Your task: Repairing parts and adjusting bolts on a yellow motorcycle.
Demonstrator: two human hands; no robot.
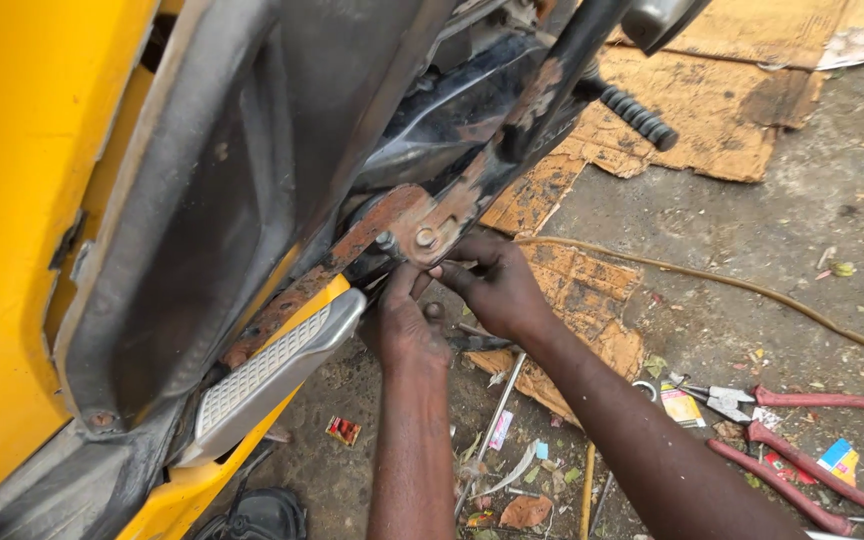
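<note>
A yellow scooter (pixel 12 200) lies tipped on its side, with its grey underbody panel (pixel 202 200) facing me. A rusty metal bracket (pixel 422 225) with a bolt (pixel 424 238) sits at the middle. My left hand (pixel 402 325) reaches up under the bracket, fingertips touching its lower edge. Beside it, the fingers of my right hand (pixel 497 285) pinch at the same spot just below the bolt. Whether a small part is held between the fingers is hidden. A ribbed silver footrest (pixel 272 365) lies just left of my left hand.
Torn cardboard sheets (pixel 712 110) cover the dirt ground (pixel 812 200) under the scooter. Red-handled cutters (pixel 792 430) lie at the right, a thin metal rod (pixel 487 425) below my hands, and a tan hose (pixel 752 290) crosses the ground. A black ribbed foot peg (pixel 637 115) sticks out above.
</note>
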